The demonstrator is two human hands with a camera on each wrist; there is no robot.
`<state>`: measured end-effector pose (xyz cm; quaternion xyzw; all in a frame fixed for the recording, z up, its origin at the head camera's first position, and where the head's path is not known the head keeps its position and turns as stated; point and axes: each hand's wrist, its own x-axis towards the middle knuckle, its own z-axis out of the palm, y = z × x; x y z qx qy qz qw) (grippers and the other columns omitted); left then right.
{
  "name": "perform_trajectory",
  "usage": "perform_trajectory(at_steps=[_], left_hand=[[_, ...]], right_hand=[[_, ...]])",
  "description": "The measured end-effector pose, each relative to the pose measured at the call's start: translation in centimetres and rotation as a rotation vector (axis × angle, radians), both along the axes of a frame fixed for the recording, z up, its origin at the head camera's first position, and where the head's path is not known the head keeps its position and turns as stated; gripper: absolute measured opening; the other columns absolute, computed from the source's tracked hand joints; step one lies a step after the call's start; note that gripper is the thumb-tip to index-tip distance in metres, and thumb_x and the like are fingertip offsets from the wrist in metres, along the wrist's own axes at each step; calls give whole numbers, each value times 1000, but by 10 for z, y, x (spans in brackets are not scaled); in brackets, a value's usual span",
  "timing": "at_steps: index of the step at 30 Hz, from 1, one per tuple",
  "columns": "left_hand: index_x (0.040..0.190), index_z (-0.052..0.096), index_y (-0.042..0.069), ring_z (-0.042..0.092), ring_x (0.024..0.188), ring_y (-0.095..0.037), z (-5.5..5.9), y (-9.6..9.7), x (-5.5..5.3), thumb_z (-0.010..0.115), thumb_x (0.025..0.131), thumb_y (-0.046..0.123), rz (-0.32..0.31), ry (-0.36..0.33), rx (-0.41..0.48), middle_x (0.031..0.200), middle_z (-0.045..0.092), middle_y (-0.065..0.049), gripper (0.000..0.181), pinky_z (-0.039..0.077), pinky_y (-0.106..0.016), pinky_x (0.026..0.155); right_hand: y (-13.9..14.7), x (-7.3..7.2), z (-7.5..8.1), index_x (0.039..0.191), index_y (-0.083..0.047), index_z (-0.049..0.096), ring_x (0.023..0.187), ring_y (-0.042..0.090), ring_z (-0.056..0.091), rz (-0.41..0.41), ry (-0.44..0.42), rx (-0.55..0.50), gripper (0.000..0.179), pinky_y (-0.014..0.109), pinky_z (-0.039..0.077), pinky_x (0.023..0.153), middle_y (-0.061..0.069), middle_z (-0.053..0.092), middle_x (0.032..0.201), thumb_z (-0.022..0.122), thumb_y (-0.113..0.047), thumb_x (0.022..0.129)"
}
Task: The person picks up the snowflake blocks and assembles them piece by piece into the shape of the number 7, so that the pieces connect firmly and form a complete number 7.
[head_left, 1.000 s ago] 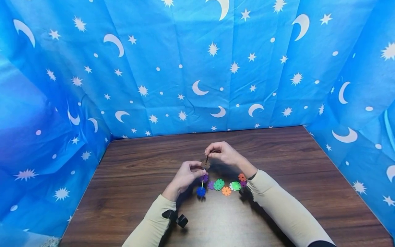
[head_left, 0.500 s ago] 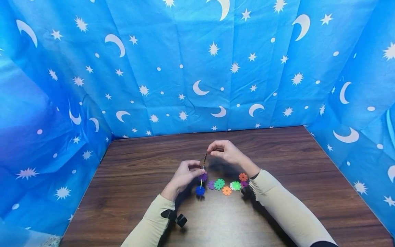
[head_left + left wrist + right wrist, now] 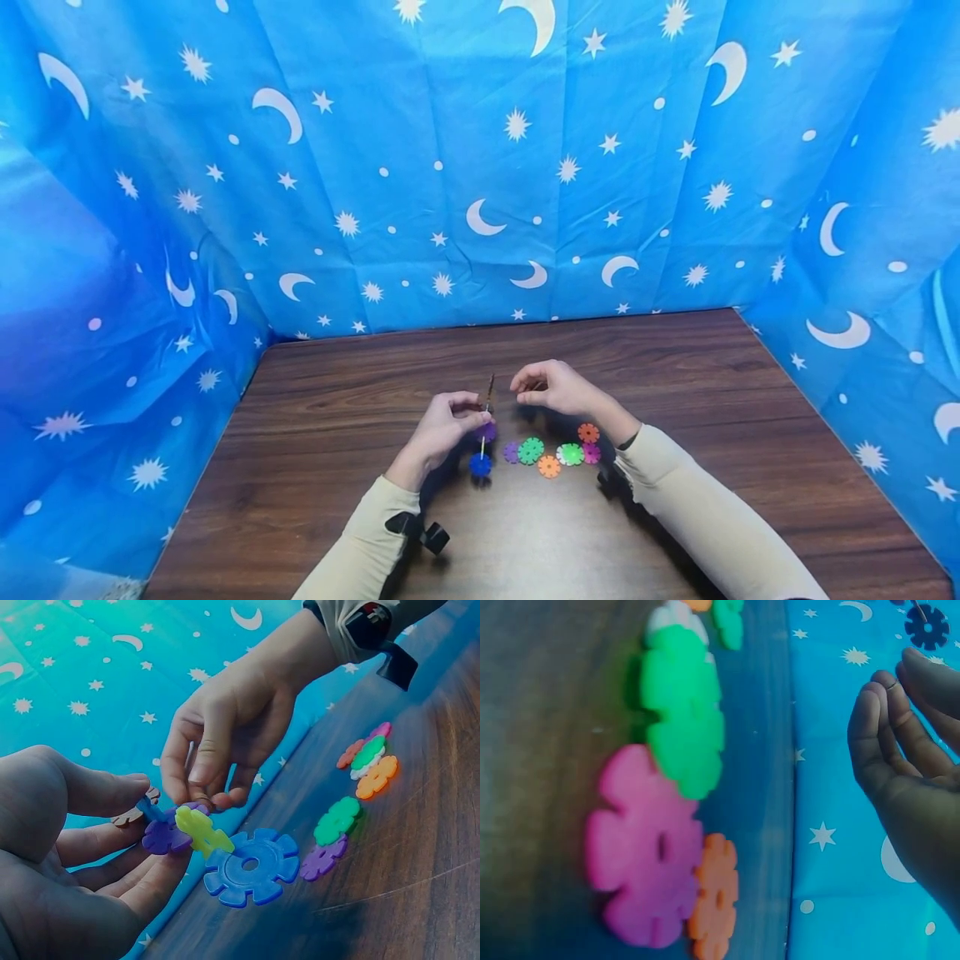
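Note:
In the head view, my left hand [image 3: 442, 429] pinches a chain of linked notched plastic discs between thumb and fingers. The left wrist view shows a brown disc [image 3: 129, 817], a purple disc [image 3: 166, 836], a yellow disc [image 3: 204, 832] and a large blue disc [image 3: 264, 864] joined edge to edge. A small blue piece [image 3: 150, 808] shows beneath the thumb, largely covered. The brown disc stands at the chain's far end, the large blue one at the near end. My right hand [image 3: 561, 390] hovers apart to the right, fingers loosely bent, nothing in them.
Loose discs lie on the wooden table [image 3: 300, 467] below my right hand: purple [image 3: 512, 452], green [image 3: 531, 451], orange [image 3: 549, 467], bright green [image 3: 572, 453] over a white one, magenta [image 3: 591, 452] and another orange disc [image 3: 588, 432]. Blue starry cloth [image 3: 450, 275] hangs behind.
My right hand has let go of the brown disc at the top of the chain and moved slightly right and down. The left hand keeps its hold and shifts slightly left.

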<state>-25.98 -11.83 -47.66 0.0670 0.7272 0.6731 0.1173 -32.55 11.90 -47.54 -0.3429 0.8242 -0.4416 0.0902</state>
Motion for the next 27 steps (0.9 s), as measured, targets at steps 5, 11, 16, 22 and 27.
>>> perform_trajectory(at_steps=[5,11,16,22,27], left_hand=[[114,56,-13,71,87,-18,1,0,2,64,90,-3,-2,-12,-9,99,69,-18,27,57,-30,81],[111,59,-12,70,86,-17,1,-2,1,64,90,-2,-19,-4,-1,100,67,-24,24,57,-29,80],[111,60,-12,70,84,-15,1,-3,-1,64,90,-3,-24,-3,1,97,69,-18,23,57,-28,78],[110,60,-12,69,82,-14,1,-3,-2,65,89,-3,-7,1,-4,95,68,-14,23,57,-27,76],[110,60,-10,69,83,-15,2,-3,0,65,90,-2,-3,-4,-24,94,67,-9,22,57,-28,77]], right_hand=[[-5,6,-4,102,-4,70,81,8,64,11,52,69,15,27,54,74,-2,70,90,71,-11,89],[-15,13,-8,100,-6,71,75,3,62,22,81,121,17,21,51,70,-7,68,84,74,-14,86],[-21,19,-8,98,-9,72,73,3,61,52,68,155,15,20,51,65,-8,68,82,75,-15,86],[-23,22,-10,100,-8,71,76,6,62,113,32,232,19,22,52,67,-4,69,84,77,-15,84],[-25,25,-11,103,-9,70,76,6,62,137,32,290,24,22,52,68,1,70,87,79,-19,82]])
